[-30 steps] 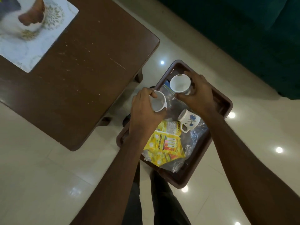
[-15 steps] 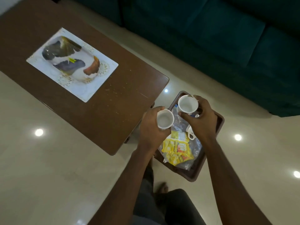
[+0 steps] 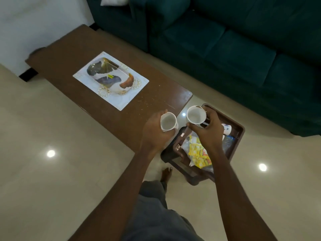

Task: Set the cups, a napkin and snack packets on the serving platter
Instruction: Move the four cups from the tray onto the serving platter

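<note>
My left hand (image 3: pixel 154 133) grips a white cup (image 3: pixel 168 121) over the near end of the brown coffee table (image 3: pixel 73 54). A second white cup (image 3: pixel 196 117) is held by my right hand (image 3: pixel 207 134) above the gap between the table and a brown tray (image 3: pixel 238 129) on the floor. The white serving platter (image 3: pixel 111 80) with a dark leaf pattern lies on the table's middle, up and left of both hands. A third cup (image 3: pixel 226 129) with a blue flower, yellow snack packets (image 3: pixel 198 154) and clear plastic lie in the tray.
A dark green sofa (image 3: pixel 234 49) runs along the far side, close to the table and tray. The tiled floor (image 3: pixel 52 171) shows bright light reflections. My foot (image 3: pixel 166 173) stands on it beside the tray.
Both hands have lifted their cups out of the tray and carried them left toward the table. The view has pulled up and back, showing the whole platter.
</note>
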